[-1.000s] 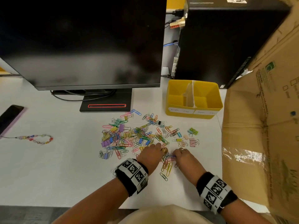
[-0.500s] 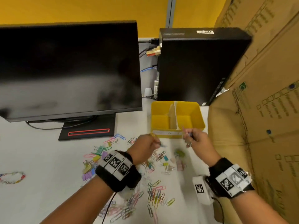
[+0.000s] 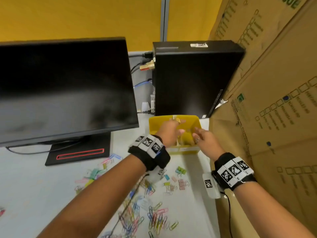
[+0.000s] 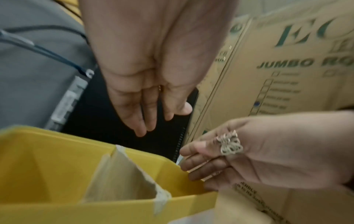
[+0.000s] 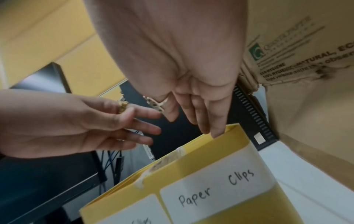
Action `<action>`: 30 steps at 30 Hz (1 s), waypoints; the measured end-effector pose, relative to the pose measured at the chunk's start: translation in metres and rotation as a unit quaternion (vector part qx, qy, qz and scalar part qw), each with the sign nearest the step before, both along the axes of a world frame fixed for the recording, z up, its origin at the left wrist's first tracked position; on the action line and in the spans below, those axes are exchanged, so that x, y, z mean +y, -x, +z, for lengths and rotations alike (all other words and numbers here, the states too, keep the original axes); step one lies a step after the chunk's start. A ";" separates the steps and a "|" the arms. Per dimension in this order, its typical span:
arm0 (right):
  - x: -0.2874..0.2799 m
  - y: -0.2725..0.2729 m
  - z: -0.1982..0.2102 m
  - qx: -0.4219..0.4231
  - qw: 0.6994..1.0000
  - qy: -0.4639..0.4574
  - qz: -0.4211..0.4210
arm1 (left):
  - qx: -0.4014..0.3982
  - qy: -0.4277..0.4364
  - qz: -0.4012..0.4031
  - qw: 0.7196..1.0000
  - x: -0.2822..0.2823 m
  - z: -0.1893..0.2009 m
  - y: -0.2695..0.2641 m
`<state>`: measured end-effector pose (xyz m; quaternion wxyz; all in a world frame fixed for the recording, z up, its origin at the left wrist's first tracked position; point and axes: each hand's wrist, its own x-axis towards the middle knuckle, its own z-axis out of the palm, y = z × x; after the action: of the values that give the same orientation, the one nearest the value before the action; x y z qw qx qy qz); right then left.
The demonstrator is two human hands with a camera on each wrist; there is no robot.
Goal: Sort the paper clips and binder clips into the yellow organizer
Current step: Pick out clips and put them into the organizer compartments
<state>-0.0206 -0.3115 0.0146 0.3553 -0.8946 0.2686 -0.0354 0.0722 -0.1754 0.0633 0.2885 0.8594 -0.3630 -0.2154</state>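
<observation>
Hovering both hands over the yellow organizer [image 3: 155, 127], fingers loose, nothing held.
Left hand [image 3: 169, 133] and right hand [image 3: 206, 140] are released; most paper clips [image 3: 154, 219] and binder clips [image 3: 181, 170] are unsorted on the counter [image 3: 42, 177].

The left hand [image 4: 153, 72] hangs palm-out over the yellow organizer [image 4: 47, 166], fingers straight and slack, holding nothing. The right hand [image 4: 258, 153], wearing a ring [image 4: 229, 144], reaches in beside it, fingertips at the organizer's rim. A cardboard divider [image 4: 122, 177] splits the organizer.
</observation>
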 end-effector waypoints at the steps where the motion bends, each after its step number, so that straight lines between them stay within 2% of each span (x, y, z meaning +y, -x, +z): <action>1: 0.006 0.006 0.003 -0.022 1.000 0.008 0.012 | -0.010 0.019 0.002 1.000 0.020 0.003 0.003; 3: 0.024 0.019 0.008 -0.087 0.995 0.011 0.037 | -0.017 0.032 0.013 0.999 0.068 0.000 0.009; 5: 0.050 0.033 0.012 -0.119 0.989 0.016 0.085 | 0.002 -0.009 0.039 0.999 0.122 -0.013 0.019; 7: 0.078 0.043 0.009 -0.093 0.985 0.003 0.144 | 0.020 -0.096 0.047 0.994 0.168 -0.030 0.034; 9: 0.105 0.049 -0.006 -0.033 0.976 -0.006 0.215 | 0.020 -0.173 0.037 0.984 0.201 -0.047 0.053; 11: 0.129 0.047 -0.027 0.037 0.962 0.029 0.270 | 0.027 -0.206 0.042 0.977 0.220 -0.064 0.073; 14: 0.158 0.038 -0.049 0.107 0.947 0.097 0.288 | 0.034 -0.213 0.064 0.974 0.227 -0.083 0.093; 19: 0.177 0.030 -0.060 0.145 0.933 0.159 0.288 | 0.011 -0.225 0.070 0.972 0.222 -0.098 0.100; 23: 0.175 0.031 -0.063 0.128 0.939 0.144 0.284 | 0.011 -0.227 0.068 0.972 0.222 -0.099 0.099; 30: 0.170 0.032 -0.064 0.108 0.946 0.103 0.286 | -0.006 -0.162 0.101 0.982 0.231 -0.088 0.089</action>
<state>-0.0527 -0.1419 -0.0490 0.2250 -0.9641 0.0330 0.1370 -0.0168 0.0551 -0.0251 0.1634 0.9282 -0.2364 -0.2363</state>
